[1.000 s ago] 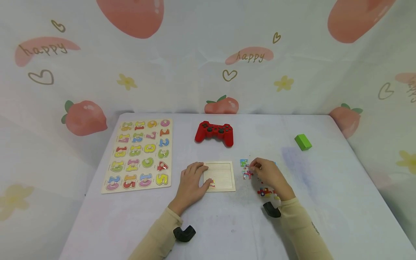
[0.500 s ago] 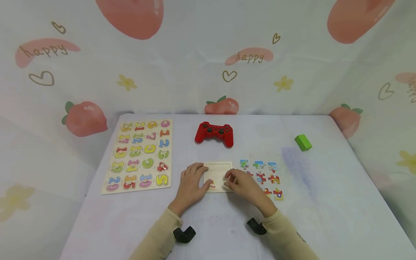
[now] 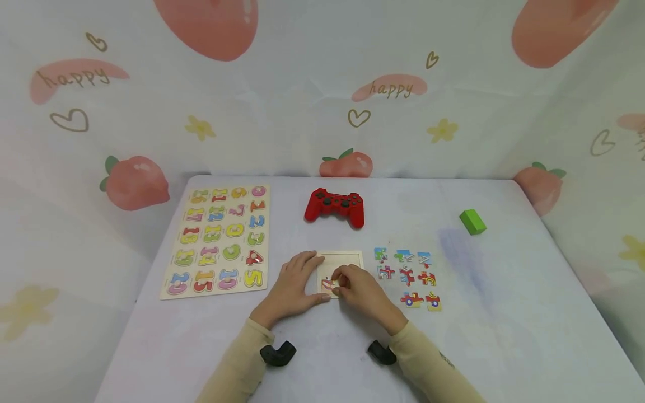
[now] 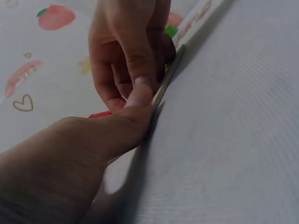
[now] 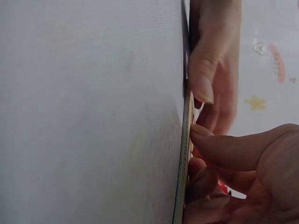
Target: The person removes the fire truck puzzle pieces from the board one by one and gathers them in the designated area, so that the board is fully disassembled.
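In the head view, a shallow wooden puzzle tray (image 3: 347,258) lies on the white table. A small colourful jigsaw piece (image 3: 326,284) sits in its near left corner. My left hand (image 3: 292,290) rests along the tray's left side, its fingers extended and the thumb at the near edge. My right hand (image 3: 361,291) is over the tray with curled fingers, its thumb and fingertips pinching at that piece; they partly cover it. In the right wrist view, the right thumb (image 5: 229,147) meets the tray's edge (image 5: 185,140) close to the left hand's fingers.
Several loose jigsaw pieces (image 3: 407,274) lie in rows right of the tray. A number puzzle board (image 3: 215,240) occupies the left side. Behind the tray are a red game controller (image 3: 335,207) and, farther right, a green block (image 3: 472,221). A printed cloth (image 3: 282,112) hangs at the back.
My right hand has moved left from the loose pieces to the piece in the tray's corner. The left thumb has shifted from over the tray down to its near edge.
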A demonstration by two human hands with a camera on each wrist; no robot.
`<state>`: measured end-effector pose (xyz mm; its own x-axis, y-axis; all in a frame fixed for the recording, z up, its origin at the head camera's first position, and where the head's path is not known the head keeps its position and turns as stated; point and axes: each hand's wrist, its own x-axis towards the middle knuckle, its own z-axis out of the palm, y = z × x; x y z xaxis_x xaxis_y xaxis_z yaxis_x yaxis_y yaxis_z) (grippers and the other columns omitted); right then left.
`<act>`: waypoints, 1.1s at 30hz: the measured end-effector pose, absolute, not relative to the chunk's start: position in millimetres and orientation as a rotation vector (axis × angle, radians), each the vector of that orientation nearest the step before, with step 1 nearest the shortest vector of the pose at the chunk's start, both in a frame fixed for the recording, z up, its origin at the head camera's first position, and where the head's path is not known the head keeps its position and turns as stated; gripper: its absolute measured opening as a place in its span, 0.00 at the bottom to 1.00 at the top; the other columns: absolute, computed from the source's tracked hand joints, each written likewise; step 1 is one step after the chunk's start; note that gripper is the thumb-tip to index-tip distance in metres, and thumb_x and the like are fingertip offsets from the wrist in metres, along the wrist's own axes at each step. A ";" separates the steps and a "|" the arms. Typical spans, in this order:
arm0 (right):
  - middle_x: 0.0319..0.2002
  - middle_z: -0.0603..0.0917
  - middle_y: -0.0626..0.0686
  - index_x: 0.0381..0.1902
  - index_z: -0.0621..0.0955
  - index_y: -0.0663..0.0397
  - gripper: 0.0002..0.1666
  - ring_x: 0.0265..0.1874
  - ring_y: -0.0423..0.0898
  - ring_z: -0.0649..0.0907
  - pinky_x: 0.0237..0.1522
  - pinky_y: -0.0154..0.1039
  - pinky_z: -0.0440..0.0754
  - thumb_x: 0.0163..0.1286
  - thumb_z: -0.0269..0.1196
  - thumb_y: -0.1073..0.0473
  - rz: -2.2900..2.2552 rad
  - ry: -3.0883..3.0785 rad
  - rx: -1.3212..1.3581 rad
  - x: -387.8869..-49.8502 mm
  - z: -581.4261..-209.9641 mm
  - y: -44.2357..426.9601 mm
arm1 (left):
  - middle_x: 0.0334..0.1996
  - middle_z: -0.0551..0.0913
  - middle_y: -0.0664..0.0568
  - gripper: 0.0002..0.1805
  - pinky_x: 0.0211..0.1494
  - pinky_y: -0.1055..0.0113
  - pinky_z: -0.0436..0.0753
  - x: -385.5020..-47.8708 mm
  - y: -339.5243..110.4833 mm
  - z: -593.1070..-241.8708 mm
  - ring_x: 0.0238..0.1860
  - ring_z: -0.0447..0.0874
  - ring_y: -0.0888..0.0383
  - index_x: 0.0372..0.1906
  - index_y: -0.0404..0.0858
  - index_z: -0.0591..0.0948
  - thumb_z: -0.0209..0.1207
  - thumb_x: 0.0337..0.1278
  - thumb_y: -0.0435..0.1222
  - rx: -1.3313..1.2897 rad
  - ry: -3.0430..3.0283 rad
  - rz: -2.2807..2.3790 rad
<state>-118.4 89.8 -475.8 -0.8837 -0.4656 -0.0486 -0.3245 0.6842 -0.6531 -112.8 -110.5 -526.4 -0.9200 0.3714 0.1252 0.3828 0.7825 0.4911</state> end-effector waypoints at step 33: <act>0.31 0.82 0.50 0.33 0.80 0.54 0.03 0.25 0.43 0.77 0.24 0.36 0.75 0.63 0.65 0.61 -1.043 2.571 -0.180 -128.2 -451.0 181.1 | 0.74 0.56 0.52 0.47 0.69 0.48 0.58 -110.2 -109.0 -514.4 0.74 0.49 0.51 0.71 0.44 0.66 0.60 0.48 0.64 -0.617 -3.061 -0.802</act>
<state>-128.2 181.1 -451.0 -0.9275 -0.2484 -0.2794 0.0165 0.7195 -0.6943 -110.2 -109.0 -514.4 -0.9234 0.3835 0.0172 0.3426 0.8031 0.4875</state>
